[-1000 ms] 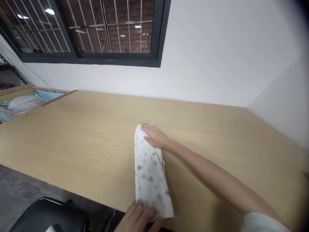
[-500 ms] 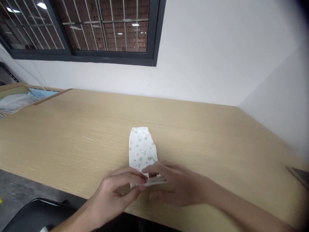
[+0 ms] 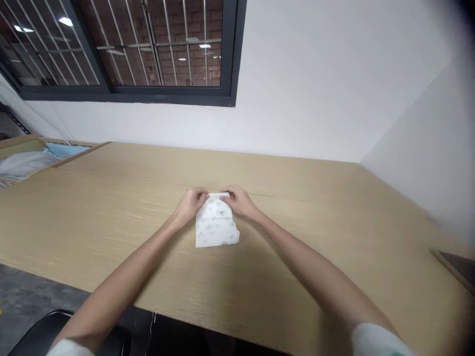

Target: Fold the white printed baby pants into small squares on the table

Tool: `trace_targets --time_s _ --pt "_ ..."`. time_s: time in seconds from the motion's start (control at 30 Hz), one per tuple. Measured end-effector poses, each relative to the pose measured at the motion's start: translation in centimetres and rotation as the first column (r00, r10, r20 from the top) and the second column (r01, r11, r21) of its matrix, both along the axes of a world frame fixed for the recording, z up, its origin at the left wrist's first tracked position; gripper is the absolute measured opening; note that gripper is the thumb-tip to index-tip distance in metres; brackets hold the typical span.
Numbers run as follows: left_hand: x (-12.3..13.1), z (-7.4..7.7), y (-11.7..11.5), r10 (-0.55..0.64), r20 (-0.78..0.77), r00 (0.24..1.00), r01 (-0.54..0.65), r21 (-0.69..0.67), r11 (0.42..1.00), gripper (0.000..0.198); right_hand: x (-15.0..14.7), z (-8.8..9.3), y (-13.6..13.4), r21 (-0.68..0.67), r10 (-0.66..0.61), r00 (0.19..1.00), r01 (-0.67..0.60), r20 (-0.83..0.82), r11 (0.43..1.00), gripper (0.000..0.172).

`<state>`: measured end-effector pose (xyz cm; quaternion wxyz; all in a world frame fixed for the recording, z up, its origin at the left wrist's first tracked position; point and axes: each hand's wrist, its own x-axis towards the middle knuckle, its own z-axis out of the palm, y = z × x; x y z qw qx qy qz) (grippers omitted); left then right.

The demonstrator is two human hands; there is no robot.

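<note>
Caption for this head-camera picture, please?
Left hand and right hand pinch the far edge of a folded printed cloth on a wooden table.

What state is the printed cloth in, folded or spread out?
Folded. The printed cloth lies on the table as a small compact packet; the left hand and right hand pinch its far edge.

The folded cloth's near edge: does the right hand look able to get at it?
Probably yes. The right hand holds the folded cloth at its far edge, beside the left hand, and nothing on the table covers the near edge.
</note>
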<state>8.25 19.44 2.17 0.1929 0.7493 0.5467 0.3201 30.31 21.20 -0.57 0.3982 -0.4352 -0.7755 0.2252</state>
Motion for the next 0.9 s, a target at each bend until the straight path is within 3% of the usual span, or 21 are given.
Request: trace_targets --time_s 0.1,0.17,0.23,0.33,0.4,0.47,0.53,0.6,0.67,0.73,0.9 --pt "0.5 -1.1 1.4 0.015 -0.058 0.998 -0.016 -0.009 1.000 0.025 -0.5 -2.3 2.2 -0.074 -0.063 0.998 0.064 0.015 0.995 0.022" --pt "1.0 -1.4 0.6 0.020 -0.098 0.995 -0.018 0.021 1.000 0.028 -0.6 -3.0 2.9 -0.119 -0.077 0.997 0.080 0.029 0.990 0.026" --pt "1.6 -1.5 -1.7 0.005 -0.130 0.992 0.003 0.065 0.998 0.030 -0.6 -2.9 2.7 -0.118 -0.113 0.993 0.117 0.045 0.986 0.031" --pt "2.8 -2.3 -7.3 -0.106 -0.247 0.963 0.142 0.133 0.981 0.035 -0.9 -1.5 0.8 0.024 -0.158 0.981 0.156 0.115 0.987 0.038" --pt "3.6 -3.6 -11.3 -0.124 -0.392 0.911 0.209 0.181 0.961 0.039 -1.4 -0.2 -1.2 0.127 -0.061 0.976 0.035 0.207 0.991 0.046" --pt "4.4 -5.2 -14.2 -0.035 -0.510 0.860 0.179 0.236 0.955 0.051 -2.3 1.0 -3.6 0.149 0.158 0.938 -0.211 0.309 0.966 0.051" --pt "4.9 -6.6 -15.9 0.032 -0.578 0.815 0.144 0.256 0.956 0.060 -3.3 1.5 -5.8 0.109 0.399 0.835 -0.468 0.378 0.877 0.054" --pt "5.0 -7.5 -16.5 0.037 -0.605 0.795 0.147 0.252 0.956 0.055 -4.2 1.3 -7.4 0.049 0.571 0.713 -0.641 0.407 0.766 0.055" --pt "5.0 -7.8 -16.4 0.019 -0.600 0.799 0.168 0.253 0.953 0.047 -4.8 0.6 -8.3 -0.013 0.654 0.635 -0.713 0.410 0.701 0.055" --pt "4.9 -7.7 -16.3 0.003 -0.588 0.809 0.172 0.242 0.955 0.043 -4.9 -0.4 -8.5 -0.060 0.677 0.609 -0.724 0.412 0.687 0.053" --pt "4.9 -7.4 -16.2 0.019 -0.614 0.789 0.129 0.196 0.972 0.048 -4.1 -2.1 -6.6 -0.089 0.604 0.614 -0.660 0.507 0.746 0.051"
